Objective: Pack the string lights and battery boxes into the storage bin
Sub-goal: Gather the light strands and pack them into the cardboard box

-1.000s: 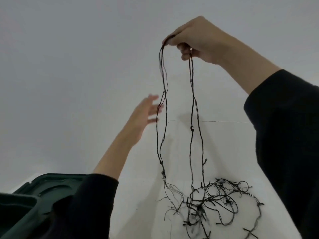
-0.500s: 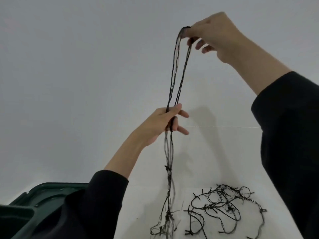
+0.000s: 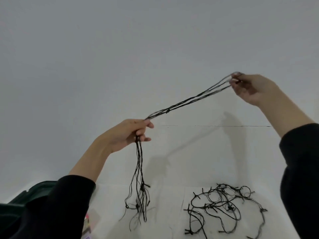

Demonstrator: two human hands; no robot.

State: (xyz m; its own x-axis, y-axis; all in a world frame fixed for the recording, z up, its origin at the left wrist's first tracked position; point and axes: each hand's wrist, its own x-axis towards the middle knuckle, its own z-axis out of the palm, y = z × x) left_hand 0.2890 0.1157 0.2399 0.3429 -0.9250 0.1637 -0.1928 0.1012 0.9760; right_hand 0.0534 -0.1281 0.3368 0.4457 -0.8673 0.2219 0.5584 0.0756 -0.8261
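White table [image 3: 207,161], tangled string lights [image 3: 229,207] atop

Storage bin [image 3: 37,190] far left; string lights [image 3: 222,207] right on table [image 3: 172,169].

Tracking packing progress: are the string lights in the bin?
Out: left hand and right hand hold string lights aloft; a tangle lies on the table.

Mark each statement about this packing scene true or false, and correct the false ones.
1. The left hand and the right hand both hold the string lights. True.
2. The right hand is lower than the left hand. False: it is raised higher.
3. A loose tangle of lights lies on the white table. True.
4. The storage bin stands at the far right. False: it sits at the lower left, partly behind the left sleeve.
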